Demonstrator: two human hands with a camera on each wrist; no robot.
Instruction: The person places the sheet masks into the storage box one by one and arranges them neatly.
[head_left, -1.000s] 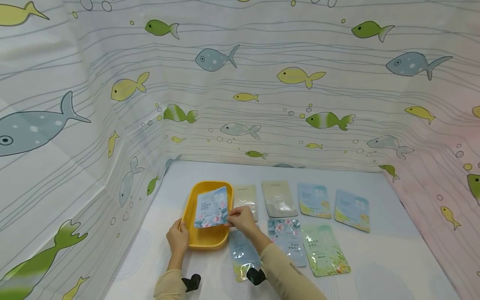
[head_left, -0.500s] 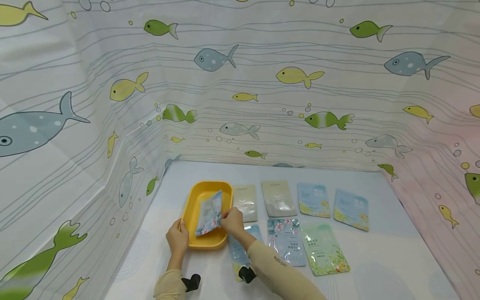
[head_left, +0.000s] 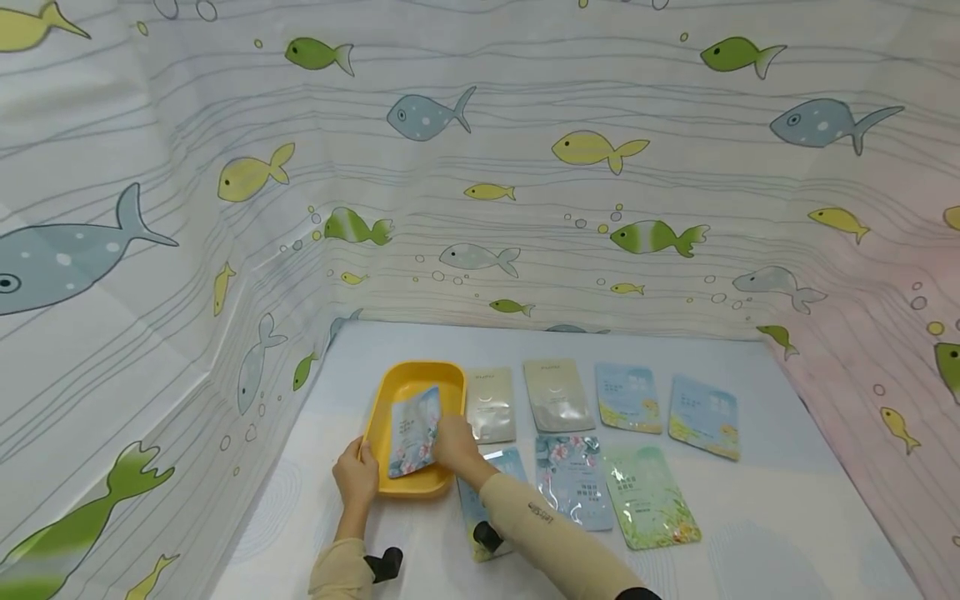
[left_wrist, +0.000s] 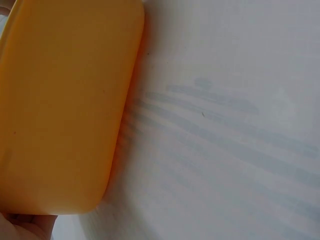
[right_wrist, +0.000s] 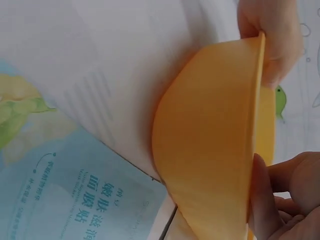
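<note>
White sheeting printed with green, yellow and grey-blue fish rises beyond the fingers and to either side, pinkish on the right. Beneath them spreads a white tabletop with faint grey-blue line patterns. The left hand grips the near left rim of a rounded yellow tray, thumb over the edge. The right hand, fingers curled and tips hidden, pinches the right edge of a glossy blue floral sachet, tilted over the tray's inside. Right of those fingers lie two beige foil sachets and a green sachet.
</note>
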